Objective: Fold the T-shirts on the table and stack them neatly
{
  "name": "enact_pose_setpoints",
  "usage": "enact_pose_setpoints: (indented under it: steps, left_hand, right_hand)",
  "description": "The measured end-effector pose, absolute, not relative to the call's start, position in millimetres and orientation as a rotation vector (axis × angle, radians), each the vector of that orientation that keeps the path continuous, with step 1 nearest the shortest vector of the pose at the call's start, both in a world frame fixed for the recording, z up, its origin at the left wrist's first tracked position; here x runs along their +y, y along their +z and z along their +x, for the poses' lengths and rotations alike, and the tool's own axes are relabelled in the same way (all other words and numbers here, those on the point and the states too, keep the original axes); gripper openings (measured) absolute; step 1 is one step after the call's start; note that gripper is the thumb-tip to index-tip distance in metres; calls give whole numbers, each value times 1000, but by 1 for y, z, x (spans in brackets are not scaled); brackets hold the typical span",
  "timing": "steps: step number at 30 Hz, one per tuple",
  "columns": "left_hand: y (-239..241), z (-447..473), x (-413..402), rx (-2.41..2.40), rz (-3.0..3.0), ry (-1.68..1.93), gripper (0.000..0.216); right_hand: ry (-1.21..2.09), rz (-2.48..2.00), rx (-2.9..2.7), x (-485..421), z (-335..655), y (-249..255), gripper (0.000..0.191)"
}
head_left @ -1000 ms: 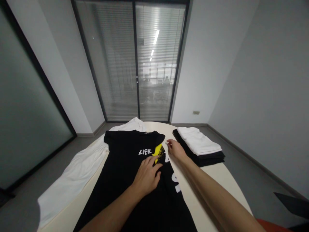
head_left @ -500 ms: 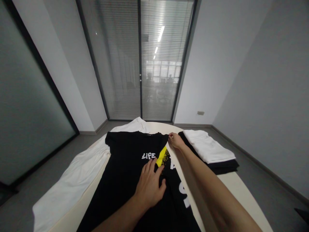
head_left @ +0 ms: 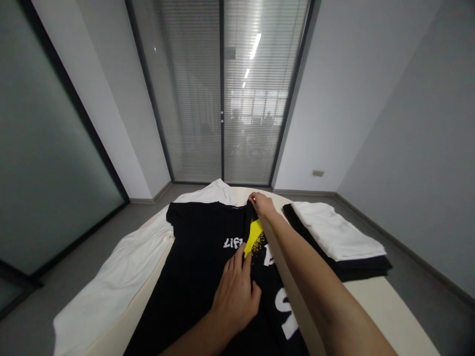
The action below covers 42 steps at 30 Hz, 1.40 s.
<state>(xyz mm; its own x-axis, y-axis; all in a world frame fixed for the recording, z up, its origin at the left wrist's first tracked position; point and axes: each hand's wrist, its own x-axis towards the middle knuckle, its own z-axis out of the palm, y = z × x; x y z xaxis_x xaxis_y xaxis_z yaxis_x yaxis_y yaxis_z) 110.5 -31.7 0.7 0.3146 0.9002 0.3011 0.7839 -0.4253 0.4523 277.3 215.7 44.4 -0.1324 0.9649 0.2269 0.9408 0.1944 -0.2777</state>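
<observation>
A black T-shirt (head_left: 196, 262) with white lettering lies on the table in front of me. Its right side is folded inward, which shows a yellow patch and large white print. My left hand (head_left: 237, 291) rests flat on the shirt, fingers stretched out along the fold beside the yellow patch, thumb apart. At the shirt's far right corner, near the collar, my right hand (head_left: 261, 203) pinches the black cloth of the folded edge. The shirt's lower end runs out of view at the bottom.
White clothing (head_left: 122, 267) lies spread along the left side of the pale round-edged table (head_left: 397, 306). On the right sits a stack of folded clothes, a white one (head_left: 336, 232) over black ones (head_left: 365, 268). Behind stands a glass partition with blinds (head_left: 196, 99).
My right hand has moved left and inward with the shirt's edge, so more yellow and white print shows. My left hand stays on the fold. The view has shifted slightly.
</observation>
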Motion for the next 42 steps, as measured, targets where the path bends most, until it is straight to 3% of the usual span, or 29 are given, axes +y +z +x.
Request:
enact_pose_setpoints:
  steps: [5,10,14,18,29,42]
  left_hand:
    - [2,110,-28,1584,2291,703,60]
    - [2,111,-28,1561,2364,772,49]
    - [-3,112,-28,1583,2357,790,47]
    - [-1,112,-27,1591,2339,759,48]
    - [4,112,-27,1590,2310,677,54]
    - [7,113,-27,1761,2258,513,56]
  right_hand:
    - [172,-1746,-2204,224,274,31,28]
    - [227,-1842,-2146,238,291,20,39]
    - [249,-1897,-2126,240,302,18,30]
    - [218,-1933,-2109,234,302,20,24]
    - [-45,-2045,-2053,233,275,42,33]
    - [4,-1914,-2111,222,267,29,38]
